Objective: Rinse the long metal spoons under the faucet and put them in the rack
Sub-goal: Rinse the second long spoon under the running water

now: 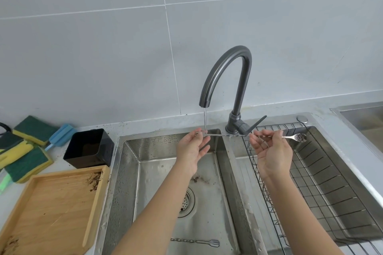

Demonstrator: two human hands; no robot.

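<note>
Thin stream running from the faucet (227, 76), landing on the fork end of a long metal spoon (228, 135) held level across the basin. Left hand (191, 151) pinching that wet end right under the spout, fingertips closed on it, other fingers spread. Right hand (271, 151) pinching the twisted stem to the right of the faucet, palm loose. Bowl still speckled with dark grounds, hanging over the rack (323, 176) right of the faucet. Risk: grit dropping into the rack before the bowl gets under the water. Slippery stem, light two-finger grip, could twist free. Second spoon (194, 241) lying in the sink (128, 172) well below the faucet, unrinsed by the look of it.
</note>
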